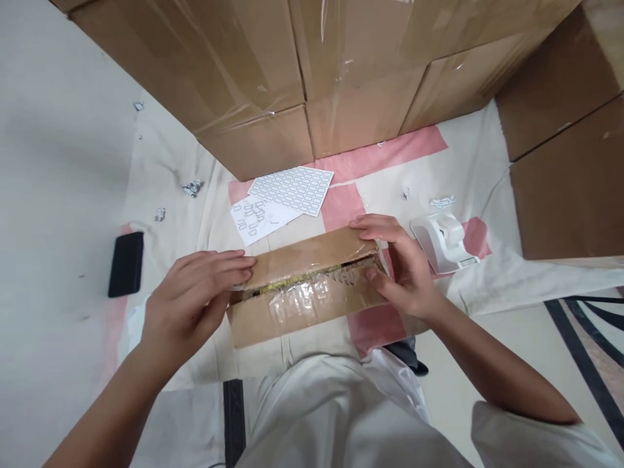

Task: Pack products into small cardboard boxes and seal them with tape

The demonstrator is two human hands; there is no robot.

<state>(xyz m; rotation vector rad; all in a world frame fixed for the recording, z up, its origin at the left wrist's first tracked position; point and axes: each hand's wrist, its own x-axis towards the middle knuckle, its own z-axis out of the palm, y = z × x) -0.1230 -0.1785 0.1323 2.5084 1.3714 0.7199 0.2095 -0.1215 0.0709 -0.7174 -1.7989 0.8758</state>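
A small cardboard box [312, 305] lies in front of me on the cloth, with clear tape over its near flap. Between its flaps runs a narrow gap, and something yellow shows inside. My left hand [195, 299] holds the box's left end, fingers together over the top corner and thumb down by the side. At the right end my right hand [397, 266] grips the box, with fingers over the far edge and thumb on the near flap. What else the box contains is hidden.
Beyond the box lie a sheet of labels [297, 188] and a partly used label sheet [266, 221]. A white tape dispenser [444, 240] stands right, a black phone-like object [125, 264] lies left. Large taped cartons [361, 117] wall off the back. Crumpled scraps [193, 188] dot the cloth.
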